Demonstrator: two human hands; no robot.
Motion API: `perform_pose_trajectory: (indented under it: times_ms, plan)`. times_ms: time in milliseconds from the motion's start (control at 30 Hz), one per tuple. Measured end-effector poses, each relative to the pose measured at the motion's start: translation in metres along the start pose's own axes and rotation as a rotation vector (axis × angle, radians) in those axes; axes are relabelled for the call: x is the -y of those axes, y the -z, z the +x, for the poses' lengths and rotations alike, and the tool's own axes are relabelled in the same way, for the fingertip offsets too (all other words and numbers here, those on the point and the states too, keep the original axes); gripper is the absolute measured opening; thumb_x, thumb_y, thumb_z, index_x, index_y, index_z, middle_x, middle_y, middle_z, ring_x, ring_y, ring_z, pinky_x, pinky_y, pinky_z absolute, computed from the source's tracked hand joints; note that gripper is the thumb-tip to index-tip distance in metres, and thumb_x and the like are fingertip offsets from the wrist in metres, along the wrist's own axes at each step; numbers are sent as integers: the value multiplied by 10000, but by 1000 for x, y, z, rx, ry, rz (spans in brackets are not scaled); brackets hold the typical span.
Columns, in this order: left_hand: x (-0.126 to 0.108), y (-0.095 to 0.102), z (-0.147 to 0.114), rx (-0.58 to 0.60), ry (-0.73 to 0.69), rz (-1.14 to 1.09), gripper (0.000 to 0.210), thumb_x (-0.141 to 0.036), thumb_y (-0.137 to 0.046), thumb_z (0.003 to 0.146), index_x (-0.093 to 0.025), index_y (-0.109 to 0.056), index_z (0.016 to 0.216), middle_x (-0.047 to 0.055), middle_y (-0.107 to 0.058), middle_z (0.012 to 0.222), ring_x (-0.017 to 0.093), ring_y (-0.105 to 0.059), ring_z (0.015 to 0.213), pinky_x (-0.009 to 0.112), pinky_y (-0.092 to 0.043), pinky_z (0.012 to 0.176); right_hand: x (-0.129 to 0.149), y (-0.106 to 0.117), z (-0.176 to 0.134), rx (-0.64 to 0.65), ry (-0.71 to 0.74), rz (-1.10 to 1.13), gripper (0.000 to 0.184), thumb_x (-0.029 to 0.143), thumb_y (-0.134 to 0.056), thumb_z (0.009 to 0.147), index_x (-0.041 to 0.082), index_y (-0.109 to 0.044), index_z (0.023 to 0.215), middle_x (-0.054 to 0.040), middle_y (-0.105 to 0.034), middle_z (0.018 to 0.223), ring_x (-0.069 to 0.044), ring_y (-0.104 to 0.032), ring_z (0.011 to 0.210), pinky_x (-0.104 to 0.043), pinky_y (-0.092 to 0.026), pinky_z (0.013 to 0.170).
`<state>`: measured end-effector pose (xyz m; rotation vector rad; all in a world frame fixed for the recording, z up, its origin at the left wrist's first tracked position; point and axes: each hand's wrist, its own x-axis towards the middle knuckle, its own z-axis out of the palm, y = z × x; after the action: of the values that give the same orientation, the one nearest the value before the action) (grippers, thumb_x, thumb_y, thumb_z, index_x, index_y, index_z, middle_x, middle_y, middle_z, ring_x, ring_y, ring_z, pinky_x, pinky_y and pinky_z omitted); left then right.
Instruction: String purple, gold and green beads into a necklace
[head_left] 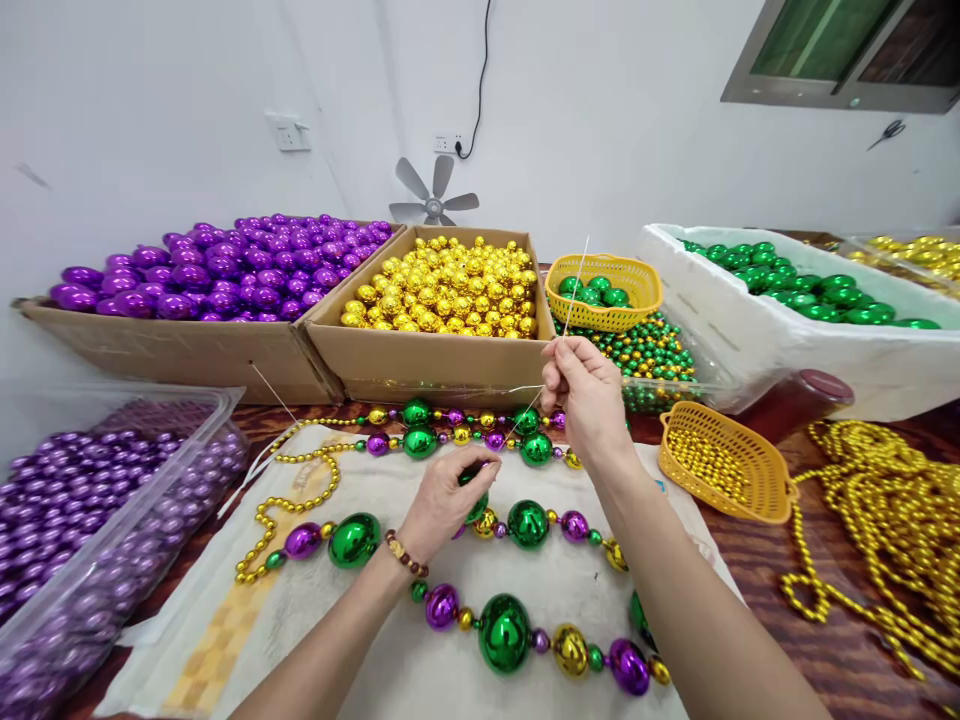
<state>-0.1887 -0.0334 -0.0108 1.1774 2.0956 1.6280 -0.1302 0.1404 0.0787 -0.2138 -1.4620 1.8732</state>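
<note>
My right hand (585, 395) is raised over the cloth, thumb and fingers pinched on a thin white string (577, 282). One straight end of it points up past the fingertips, and another stretch slants down toward my left hand (450, 500). My left hand is lower, thumb and forefinger closed on the string beside a green bead partly hidden beneath the fingers. Around it lies a strand of large green beads (504, 633), purple beads (628, 666) and gold beads (570, 650). Two similar strands (420, 442) stretch across the cloth farther back.
Cardboard boxes hold purple beads (225, 270) and gold beads (450, 285). A foam box (697, 310) holds green beads. Yellow baskets (765, 490) stand at centre and right, near piled gold bead chains (892, 530). A clear bin (187, 480) of purple beads is at left.
</note>
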Motion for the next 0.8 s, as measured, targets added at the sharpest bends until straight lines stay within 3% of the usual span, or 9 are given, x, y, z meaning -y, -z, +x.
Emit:
perform_pose_trajectory:
  times_ms: [200,367,500,567,667,800]
  plan:
    - [-24,2,1,-48,-11,-2,155,-283,-592,869,-207,-726,877,33,-698,805,167,-609,735,232,-442,688,17,5,4,-7,93,-49,170,338,-569,907,215,-581,791,86,-448,522,-41,-401,360,-173,-308,338]
    - [-64,15,19,-4,-113,36,165,-286,-574,888,-195,-711,889,22,-695,820,154,-608,755,226,-437,712,62,9,22,43,199,-27,190,255,-582,913,205,-579,730,91,-427,499,-33,-366,358,-168,-304,344]
    - [-67,5,22,-135,-164,37,172,-290,-532,918,-202,-671,966,28,-697,901,158,-614,818,242,-444,767,85,-5,26,29,281,-49,200,220,-543,935,201,-579,739,101,-433,498,-24,-376,359,-155,-310,354]
    - [-53,-2,16,-198,-123,39,188,-302,-489,940,-202,-639,992,37,-688,938,166,-612,851,259,-449,780,78,-15,19,101,254,-94,179,247,-551,931,196,-595,765,97,-460,502,-28,-406,358,-153,-318,349]
    - [-22,-6,0,-215,8,143,220,-321,-412,966,-203,-597,986,43,-656,953,174,-599,868,286,-454,789,44,-30,4,256,99,-159,176,291,-539,930,191,-609,804,86,-504,510,-42,-454,357,-146,-342,342]
    - [12,15,-20,-204,142,326,226,-293,-381,955,-204,-588,969,54,-631,947,206,-589,898,350,-454,829,-14,-50,-16,320,-106,-117,183,346,-533,911,197,-597,827,84,-541,522,-55,-505,377,-138,-384,370]
